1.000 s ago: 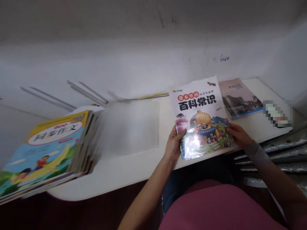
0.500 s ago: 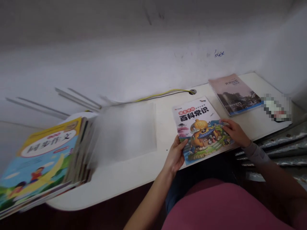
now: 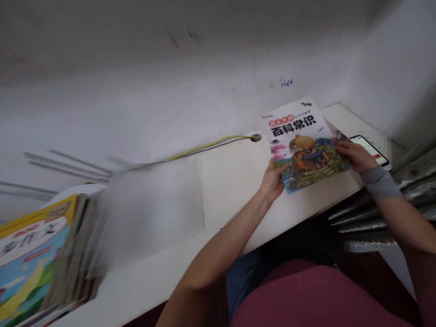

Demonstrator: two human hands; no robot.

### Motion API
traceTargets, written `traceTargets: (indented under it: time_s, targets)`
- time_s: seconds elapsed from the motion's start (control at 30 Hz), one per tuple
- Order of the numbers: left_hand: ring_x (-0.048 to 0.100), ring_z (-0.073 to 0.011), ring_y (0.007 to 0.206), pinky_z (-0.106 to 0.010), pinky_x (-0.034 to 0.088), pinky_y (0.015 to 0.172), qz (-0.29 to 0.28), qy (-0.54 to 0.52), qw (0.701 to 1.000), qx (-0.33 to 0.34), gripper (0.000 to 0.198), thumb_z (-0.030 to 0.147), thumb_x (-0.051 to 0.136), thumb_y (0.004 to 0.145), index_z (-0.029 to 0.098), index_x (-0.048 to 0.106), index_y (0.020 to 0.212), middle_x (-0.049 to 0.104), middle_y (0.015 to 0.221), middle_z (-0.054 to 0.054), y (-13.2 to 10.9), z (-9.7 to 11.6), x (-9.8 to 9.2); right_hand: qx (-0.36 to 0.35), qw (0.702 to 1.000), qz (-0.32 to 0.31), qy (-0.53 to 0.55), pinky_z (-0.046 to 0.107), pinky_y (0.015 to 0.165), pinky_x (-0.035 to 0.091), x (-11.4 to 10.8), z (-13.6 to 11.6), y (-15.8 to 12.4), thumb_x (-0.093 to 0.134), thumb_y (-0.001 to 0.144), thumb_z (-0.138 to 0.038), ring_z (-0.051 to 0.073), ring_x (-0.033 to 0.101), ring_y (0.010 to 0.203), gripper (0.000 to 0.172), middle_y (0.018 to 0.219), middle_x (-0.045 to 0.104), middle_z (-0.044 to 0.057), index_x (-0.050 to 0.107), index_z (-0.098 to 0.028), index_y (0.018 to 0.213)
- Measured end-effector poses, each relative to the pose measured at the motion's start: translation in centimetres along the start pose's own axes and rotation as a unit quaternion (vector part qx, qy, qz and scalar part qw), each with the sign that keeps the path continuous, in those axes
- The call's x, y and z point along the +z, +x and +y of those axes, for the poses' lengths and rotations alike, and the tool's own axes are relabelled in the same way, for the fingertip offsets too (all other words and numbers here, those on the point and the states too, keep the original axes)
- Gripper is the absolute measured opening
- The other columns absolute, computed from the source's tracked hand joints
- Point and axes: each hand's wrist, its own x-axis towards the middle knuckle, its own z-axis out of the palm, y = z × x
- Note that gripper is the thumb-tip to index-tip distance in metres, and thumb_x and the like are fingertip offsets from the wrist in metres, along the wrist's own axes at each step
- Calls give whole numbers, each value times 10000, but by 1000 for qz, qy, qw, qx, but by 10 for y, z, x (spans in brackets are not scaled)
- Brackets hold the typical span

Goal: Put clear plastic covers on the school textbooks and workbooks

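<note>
Both hands grip one illustrated book (image 3: 303, 145), its white cover carrying Chinese lettering and a gourd-shaped house. My left hand (image 3: 273, 179) pinches the lower left edge, thumb on top of the cover. At the lower right edge, my right hand (image 3: 357, 156) is closed on the same book. The book is tilted up above the right part of the white desk (image 3: 231, 186). Behind it, the pinkish world-history book is almost wholly covered; only a sliver of its surface (image 3: 335, 129) shows.
A stack of books (image 3: 37, 263) with a yellow-and-blue cover stands at the left, beside a translucent plastic sheet (image 3: 153, 213). A phone (image 3: 369, 150) lies at the right. A yellow cable (image 3: 211, 141) runs along the wall into a desk hole (image 3: 255, 137). Silvery packages (image 3: 364, 227) fill the lower right.
The gourd-house book has been lifted from the desk's front edge and carried right and back, over the world-history book. Both hands moved with it. The camera view has shifted right.
</note>
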Motion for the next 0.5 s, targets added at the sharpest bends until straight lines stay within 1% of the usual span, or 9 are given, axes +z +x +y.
traceTargets:
  time_s: [0.03, 0.07, 0.1, 0.13, 0.2, 0.27, 0.37, 0.5]
  targets:
    - [664, -148, 822, -367, 547, 825, -17, 15, 1000, -20, 380, 55, 639, 721, 231, 548, 1045, 679, 960, -3, 21, -2, 12, 10, 999, 23, -31, 320, 682, 533, -14, -8, 18, 668, 696, -239, 182, 658, 703, 177, 751, 707, 23, 676, -184, 864]
    - [661, -146, 816, -362, 545, 817, -21, 38, 998, -38, 360, 54, 615, 746, 221, 549, 1057, 675, 955, -13, 42, -3, 24, 12, 997, 50, -63, 314, 671, 530, -25, -16, 35, 646, 708, -215, 172, 646, 666, 102, 716, 698, 23, 665, -180, 802]
    - [659, -143, 796, -350, 545, 799, -14, 69, 996, -49, 335, 60, 599, 765, 210, 552, 1061, 672, 927, -19, 61, -5, 33, 12, 995, 66, -77, 309, 660, 525, -35, -23, 52, 623, 719, -190, 165, 633, 637, 61, 684, 687, 24, 656, -177, 769]
    - [656, -141, 773, -342, 544, 784, -13, 85, 995, -54, 308, 67, 590, 778, 194, 556, 1057, 670, 901, -28, 77, -7, 41, 16, 992, 80, -96, 304, 640, 519, -42, -28, 67, 608, 719, -163, 159, 617, 601, 37, 630, 667, 22, 644, -172, 718]
    - [640, -127, 696, -319, 542, 744, -4, 117, 991, -56, 249, 91, 587, 792, 161, 561, 1030, 660, 829, -34, 101, -12, 49, 20, 987, 100, -128, 294, 607, 507, -49, -33, 93, 597, 710, -127, 148, 580, 539, 94, 536, 622, 12, 616, -169, 628]
    - [617, -113, 637, -300, 534, 712, 1, 151, 987, -53, 206, 111, 594, 792, 132, 559, 994, 647, 775, -39, 111, -18, 47, 25, 981, 109, -155, 294, 577, 496, -50, -30, 110, 607, 690, -101, 141, 549, 493, 138, 475, 583, 5, 597, -164, 568]
    - [616, -117, 665, -292, 523, 712, -5, 214, 976, -33, 219, 107, 593, 777, 114, 550, 992, 645, 795, -56, 111, -25, 34, 26, 977, 108, -184, 307, 563, 496, -48, -17, 121, 623, 667, -93, 148, 552, 485, 126, 470, 580, 6, 600, -157, 562]
    - [618, -169, 824, -340, 506, 778, -12, 316, 948, 30, 425, 82, 600, 732, 151, 504, 1140, 640, 959, -76, 105, -28, 21, 7, 971, 104, -216, 316, 586, 514, -51, -4, 121, 623, 680, -134, 157, 591, 537, 39, 532, 618, 12, 618, -151, 645]
